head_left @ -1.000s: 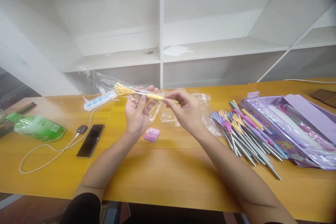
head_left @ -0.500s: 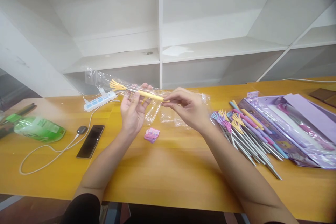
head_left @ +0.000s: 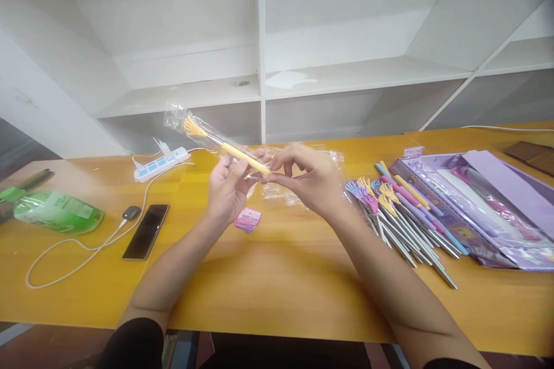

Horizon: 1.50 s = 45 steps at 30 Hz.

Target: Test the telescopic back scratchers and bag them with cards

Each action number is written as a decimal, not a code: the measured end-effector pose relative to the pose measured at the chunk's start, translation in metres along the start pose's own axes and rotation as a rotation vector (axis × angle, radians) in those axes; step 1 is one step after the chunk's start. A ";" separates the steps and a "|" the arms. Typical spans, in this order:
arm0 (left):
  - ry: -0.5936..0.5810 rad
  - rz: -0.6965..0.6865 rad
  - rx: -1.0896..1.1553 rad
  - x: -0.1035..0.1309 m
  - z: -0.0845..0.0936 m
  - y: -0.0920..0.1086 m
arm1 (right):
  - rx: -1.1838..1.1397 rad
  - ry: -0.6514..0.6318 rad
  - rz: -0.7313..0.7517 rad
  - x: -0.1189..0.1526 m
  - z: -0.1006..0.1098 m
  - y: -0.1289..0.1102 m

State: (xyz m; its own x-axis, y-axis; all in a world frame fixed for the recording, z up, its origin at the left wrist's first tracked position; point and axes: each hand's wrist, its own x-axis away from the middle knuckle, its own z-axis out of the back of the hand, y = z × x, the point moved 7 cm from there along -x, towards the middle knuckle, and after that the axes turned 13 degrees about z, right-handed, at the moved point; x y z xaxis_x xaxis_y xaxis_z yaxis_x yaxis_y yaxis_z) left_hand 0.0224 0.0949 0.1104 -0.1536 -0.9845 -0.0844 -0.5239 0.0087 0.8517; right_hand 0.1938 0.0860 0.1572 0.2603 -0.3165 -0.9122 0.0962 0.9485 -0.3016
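Observation:
A yellow back scratcher (head_left: 236,153) with a hand-shaped head lies inside a clear plastic bag (head_left: 175,117), tilted with its head up to the left. My left hand (head_left: 228,187) is closed round the bagged handle from below. At the handle's lower right end, my right hand (head_left: 305,176) pinches between thumb and fingers; whether it grips the bag's edge or the handle tip is hard to make out. Below the hands a small stack of pink cards (head_left: 248,220) rests on the table. More clear bags (head_left: 285,191) lie behind my right hand.
Several back scratchers (head_left: 389,202) in mixed colours are piled at right, beside a purple display box (head_left: 476,213). On the left are a green bottle (head_left: 58,211), a phone (head_left: 146,232), a cable and a power strip (head_left: 162,164). White shelving (head_left: 262,86) stands behind the table (head_left: 277,288).
The back scratcher has slid deeper into the bag and tilts more steeply, its head higher. My left hand has moved slightly right along the handle, closer to my right hand.

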 end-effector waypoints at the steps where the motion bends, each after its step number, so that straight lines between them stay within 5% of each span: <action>1: 0.005 -0.006 0.006 -0.001 0.001 0.002 | -0.007 -0.021 0.001 -0.001 0.000 0.000; 14: 0.010 -0.021 -0.012 -0.005 0.010 0.008 | -0.002 -0.193 -0.064 -0.002 0.003 0.004; 28: 0.031 0.192 -0.063 -0.006 0.008 0.004 | 0.369 -0.420 0.065 0.007 -0.011 -0.002; 45: -0.034 0.224 -0.141 -0.003 0.002 0.000 | 0.306 -0.463 -0.009 0.007 -0.011 -0.003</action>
State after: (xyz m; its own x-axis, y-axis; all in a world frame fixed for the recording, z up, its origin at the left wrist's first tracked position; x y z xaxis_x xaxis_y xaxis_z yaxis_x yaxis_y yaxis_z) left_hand 0.0214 0.0983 0.1100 -0.2818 -0.9544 0.0989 -0.3523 0.1988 0.9145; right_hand 0.1852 0.0815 0.1488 0.6466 -0.3613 -0.6719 0.3573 0.9216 -0.1517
